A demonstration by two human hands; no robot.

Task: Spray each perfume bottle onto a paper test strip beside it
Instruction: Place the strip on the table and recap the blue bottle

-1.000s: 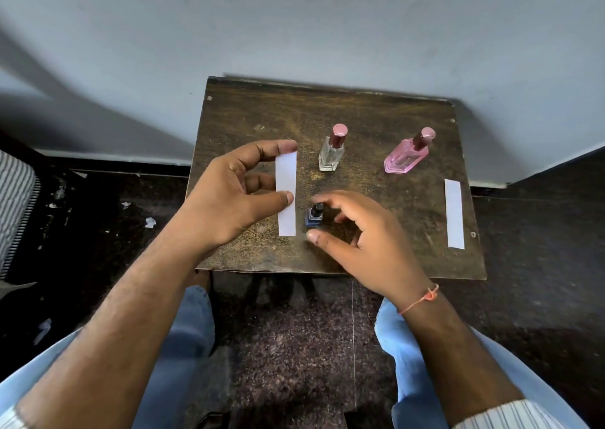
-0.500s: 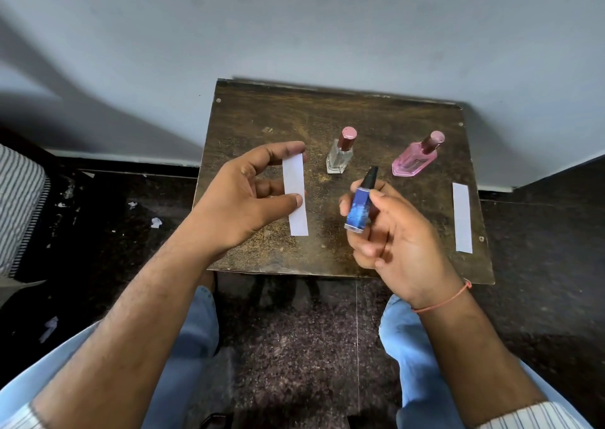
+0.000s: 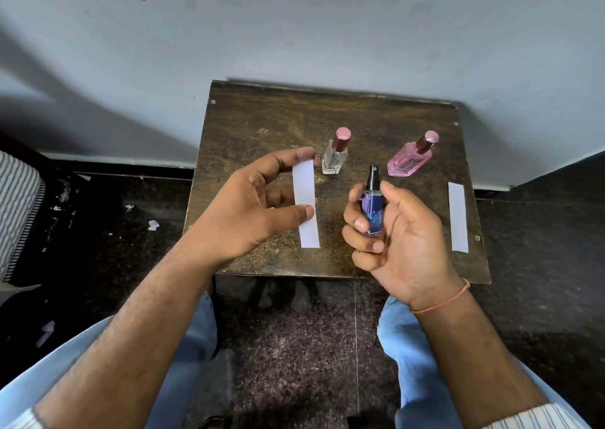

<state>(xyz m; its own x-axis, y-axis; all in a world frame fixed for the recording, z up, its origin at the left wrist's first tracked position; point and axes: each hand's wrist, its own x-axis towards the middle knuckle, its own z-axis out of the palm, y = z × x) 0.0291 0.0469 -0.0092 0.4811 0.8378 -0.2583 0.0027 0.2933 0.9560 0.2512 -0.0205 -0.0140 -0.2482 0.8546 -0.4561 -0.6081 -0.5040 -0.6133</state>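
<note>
My right hand (image 3: 397, 235) grips a small blue perfume bottle (image 3: 372, 210) upright above the table's front, its black spray nozzle on top and uncovered. My left hand (image 3: 252, 209) pinches a white paper test strip (image 3: 306, 204) between thumb and forefinger, holding it just left of the blue bottle. A clear bottle with a pink cap (image 3: 335, 153) stands behind the strip. Further right a pink bottle with a pink cap (image 3: 411, 158) stands tilted in view. A second white strip (image 3: 458, 217) lies flat near the table's right edge.
The small dark wooden table (image 3: 262, 114) stands against a pale wall. My knees in blue trousers sit below its front edge. Dark speckled floor with scraps of paper lies to the left, beside a striped fabric object (image 3: 16, 212).
My right hand has lifted the blue bottle off the table and turned it upright, nozzle up, beside the strip. My left hand kept holding the strip in nearly the same place.
</note>
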